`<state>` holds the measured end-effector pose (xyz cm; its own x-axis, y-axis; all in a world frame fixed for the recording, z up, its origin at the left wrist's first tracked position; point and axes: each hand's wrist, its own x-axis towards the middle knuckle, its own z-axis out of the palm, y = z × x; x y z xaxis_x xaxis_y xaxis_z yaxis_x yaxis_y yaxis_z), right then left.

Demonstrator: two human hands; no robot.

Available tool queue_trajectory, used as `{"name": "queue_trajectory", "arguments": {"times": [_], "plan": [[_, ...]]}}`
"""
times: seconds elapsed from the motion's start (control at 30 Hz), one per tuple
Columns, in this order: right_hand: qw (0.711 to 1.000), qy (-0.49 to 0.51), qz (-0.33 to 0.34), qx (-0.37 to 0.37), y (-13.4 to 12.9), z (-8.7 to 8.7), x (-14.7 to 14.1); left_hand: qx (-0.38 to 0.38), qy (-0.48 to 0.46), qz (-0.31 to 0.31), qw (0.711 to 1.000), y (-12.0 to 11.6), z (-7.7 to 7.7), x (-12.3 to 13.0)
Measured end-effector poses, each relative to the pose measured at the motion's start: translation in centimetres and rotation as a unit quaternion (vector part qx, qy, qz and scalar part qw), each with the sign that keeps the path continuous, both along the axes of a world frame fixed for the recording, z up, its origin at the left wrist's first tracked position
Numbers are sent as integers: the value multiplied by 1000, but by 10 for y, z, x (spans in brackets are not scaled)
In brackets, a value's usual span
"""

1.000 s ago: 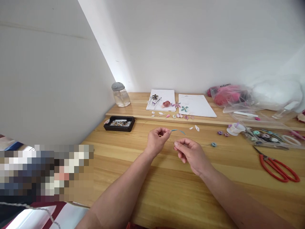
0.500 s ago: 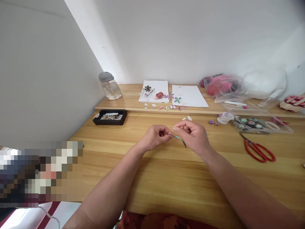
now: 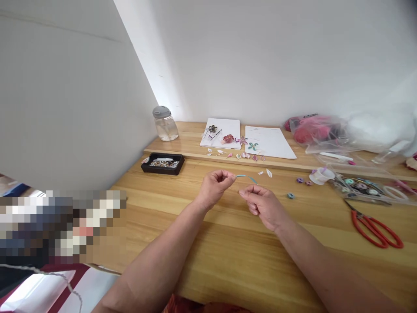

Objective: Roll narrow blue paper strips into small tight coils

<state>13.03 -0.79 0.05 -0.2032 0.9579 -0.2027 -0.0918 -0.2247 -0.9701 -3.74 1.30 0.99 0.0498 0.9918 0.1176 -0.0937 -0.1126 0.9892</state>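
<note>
My left hand (image 3: 215, 186) pinches one end of a thin blue strip (image 3: 241, 175) above the wooden table. The strip curves out to the right, its far end passing just behind my right hand (image 3: 262, 203). My right hand is closed, thumb against the fingers, slightly lower and to the right; whatever lies between its fingertips is too small to tell. A small blue spool (image 3: 290, 196) sits on the table right of my right hand. Two white petal pieces (image 3: 269, 173) lie beyond the hands.
Red-handled scissors (image 3: 374, 228) lie at the right, below a clear box of spools (image 3: 361, 187). A black bead tray (image 3: 163, 170) is at the left, near a water bottle (image 3: 165, 126). Flower pieces and white papers (image 3: 269, 141) lie on the raised shelf.
My right hand has moved lower, away from my left fingertips. The blue strip now arcs rightward rather than hanging down. The view has shifted, and the blue spool has come into sight.
</note>
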Motion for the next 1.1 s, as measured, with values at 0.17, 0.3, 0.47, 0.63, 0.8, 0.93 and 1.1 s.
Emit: {"name": "queue_trajectory", "arguments": {"times": [0.17,0.3,0.47,0.63,0.8,0.93,1.1], "plan": [[996,-63,-24,65,-9,1,-9,9,34,56,998,5,-5,-1],[957,-195,-72,205,-12,10,-6,23,83,52,995,6,-6,-2],[868,-310,-143,360,-9,24,9,25,141,-18,990,0,-6,-1],[880,-292,-111,357,-1,24,17,32,177,-112,977,-8,-4,1],[924,-232,-89,292,12,16,21,30,151,-174,973,-13,1,2],[970,-136,-72,189,16,12,20,25,102,-170,980,-15,6,2],[998,-22,-54,26,11,6,12,26,44,-102,994,-11,7,3]]}}
